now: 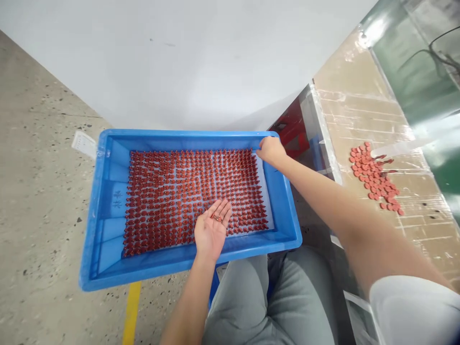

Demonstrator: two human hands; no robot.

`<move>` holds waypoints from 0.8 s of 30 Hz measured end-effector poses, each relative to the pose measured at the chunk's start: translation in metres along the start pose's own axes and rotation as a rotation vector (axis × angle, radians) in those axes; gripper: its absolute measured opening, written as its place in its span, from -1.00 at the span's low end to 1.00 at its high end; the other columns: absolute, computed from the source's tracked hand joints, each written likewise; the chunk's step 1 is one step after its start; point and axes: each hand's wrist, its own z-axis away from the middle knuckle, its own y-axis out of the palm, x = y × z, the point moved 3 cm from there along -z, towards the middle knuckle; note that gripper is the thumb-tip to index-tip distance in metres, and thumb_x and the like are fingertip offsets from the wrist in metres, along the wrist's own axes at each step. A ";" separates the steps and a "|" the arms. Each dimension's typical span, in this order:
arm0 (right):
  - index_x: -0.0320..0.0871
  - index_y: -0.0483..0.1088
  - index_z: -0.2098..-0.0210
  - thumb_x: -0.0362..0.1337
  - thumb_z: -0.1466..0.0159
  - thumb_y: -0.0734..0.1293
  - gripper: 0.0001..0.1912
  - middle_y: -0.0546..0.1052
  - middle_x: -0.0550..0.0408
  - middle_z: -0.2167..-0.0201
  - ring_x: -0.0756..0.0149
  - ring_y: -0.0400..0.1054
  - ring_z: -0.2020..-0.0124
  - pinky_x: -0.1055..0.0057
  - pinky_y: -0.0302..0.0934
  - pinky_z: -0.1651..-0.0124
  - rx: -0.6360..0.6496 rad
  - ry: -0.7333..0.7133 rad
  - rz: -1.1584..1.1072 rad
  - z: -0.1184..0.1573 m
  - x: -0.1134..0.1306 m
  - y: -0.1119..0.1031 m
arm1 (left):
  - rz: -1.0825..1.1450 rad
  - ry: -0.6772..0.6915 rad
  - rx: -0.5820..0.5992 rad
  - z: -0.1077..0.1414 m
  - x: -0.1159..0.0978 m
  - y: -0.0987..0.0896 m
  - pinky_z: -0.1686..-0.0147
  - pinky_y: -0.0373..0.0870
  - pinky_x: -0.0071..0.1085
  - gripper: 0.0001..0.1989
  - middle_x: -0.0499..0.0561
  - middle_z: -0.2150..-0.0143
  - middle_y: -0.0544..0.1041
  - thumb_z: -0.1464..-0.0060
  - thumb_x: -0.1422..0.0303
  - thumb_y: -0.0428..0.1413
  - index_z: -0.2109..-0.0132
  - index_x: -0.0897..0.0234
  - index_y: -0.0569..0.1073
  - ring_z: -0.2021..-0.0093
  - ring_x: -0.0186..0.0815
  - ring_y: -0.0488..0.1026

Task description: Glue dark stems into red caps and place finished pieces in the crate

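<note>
Cradling a few small red pieces (216, 218) in its upturned palm, the left hand (211, 231) sits low over the near side of a blue plastic crate (108, 230). Its fingers (223, 211) are slightly curled and loosely apart, closed on nothing, so the pieces simply lie in the hollow of the hand. The right hand (270, 151) reaches to the far right corner of the crate, with its fingers together at the rim; whether they pinch anything there cannot be told.

Inside the crate, close rows of red parts (194, 191) cover a pale sheet (264, 201). Each part looks small, light and fairly stiff, though the material cannot be told from here. Such small, smooth parts would likely slide or roll easily, so a fingertip pinch on the narrow end seems the surest hold, and a careless sweep could disturb neighbouring rows.

To the right, a loose heap of round red discs (372, 172) lies on a bench (352, 81), beside a clear plastic strip (402, 148). Below are grey trousers (269, 302), a concrete floor (43, 215) and a yellow line (131, 311).
</note>
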 end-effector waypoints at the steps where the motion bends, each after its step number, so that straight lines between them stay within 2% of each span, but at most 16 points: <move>1: -0.35 0.49 0.15 -0.34 -0.18 0.28 -0.71 0.55 -0.24 0.17 0.04 0.42 0.06 0.21 0.26 -0.02 -0.035 -0.060 -0.003 0.010 0.005 -0.006 | 0.011 0.008 0.009 0.000 -0.001 0.003 -0.20 0.23 -0.13 -0.58 0.35 -0.16 0.39 -0.10 0.24 0.01 -0.01 0.45 0.46 -0.20 -0.05 0.31; 3: -0.24 0.52 0.20 -0.26 -0.20 0.29 -0.74 0.58 -0.09 0.26 0.12 0.45 0.16 0.27 0.27 0.03 -0.056 -0.258 -0.098 0.041 0.022 -0.016 | 0.033 0.020 0.026 -0.002 -0.001 0.009 -0.21 0.22 -0.13 -0.59 0.34 -0.17 0.39 -0.10 0.27 0.01 -0.01 0.45 0.45 -0.21 -0.06 0.30; 6: -0.10 0.55 0.29 -0.13 -0.18 0.34 -0.78 0.59 0.13 0.37 0.34 0.46 0.36 0.45 0.29 0.21 0.149 -0.552 -0.364 0.102 0.048 -0.014 | 0.054 0.041 0.047 -0.004 0.000 0.021 -0.22 0.22 -0.20 -0.63 0.30 -0.18 0.38 -0.12 0.35 -0.01 -0.02 0.43 0.44 -0.22 -0.12 0.29; 7: -0.09 0.55 0.29 -0.12 -0.19 0.34 -0.79 0.59 0.15 0.37 0.37 0.45 0.37 0.47 0.28 0.22 0.188 -0.609 -0.416 0.122 0.055 -0.012 | 0.049 0.050 0.052 -0.004 0.001 0.024 -0.22 0.22 -0.23 -0.65 0.28 -0.19 0.38 -0.12 0.38 -0.01 -0.03 0.41 0.43 -0.23 -0.14 0.28; 10: -0.07 0.54 0.24 -0.12 -0.21 0.35 -0.78 0.58 0.10 0.29 0.34 0.44 0.28 0.42 0.27 0.16 0.174 -0.712 -0.453 0.167 0.067 0.000 | 0.010 0.078 0.076 -0.004 0.002 0.036 -0.22 0.21 -0.29 -0.65 0.22 -0.21 0.36 -0.14 0.43 -0.02 -0.06 0.36 0.42 -0.25 -0.20 0.26; 13: -0.09 0.53 0.22 -0.14 -0.20 0.37 -0.78 0.54 0.05 0.25 0.33 0.41 0.23 0.40 0.26 0.13 0.132 -0.683 -0.484 0.184 0.068 0.013 | -0.018 0.121 0.106 -0.002 0.004 0.044 -0.25 0.17 -0.26 -0.64 0.20 -0.26 0.31 -0.17 0.41 -0.05 -0.09 0.34 0.40 -0.27 -0.20 0.23; 19: -0.14 0.50 0.28 -0.17 -0.16 0.40 -0.81 0.50 0.10 0.36 0.41 0.36 0.36 0.45 0.22 0.25 0.129 -0.522 -0.597 0.187 0.066 0.018 | -0.019 0.224 0.172 0.005 0.006 0.050 -0.30 0.05 -0.21 -0.62 0.08 -0.36 0.16 -0.21 0.39 -0.10 -0.13 0.23 0.37 -0.33 -0.22 0.10; 24: -0.13 0.51 0.33 -0.14 -0.16 0.39 -0.81 0.53 0.13 0.39 0.48 0.33 0.48 0.50 0.19 0.39 0.272 -0.414 -0.760 0.185 0.063 0.017 | -0.069 0.307 0.204 0.009 0.005 0.051 -0.29 0.05 -0.15 -0.62 0.10 -0.32 0.22 -0.23 0.38 -0.09 -0.15 0.18 0.36 -0.34 -0.20 0.09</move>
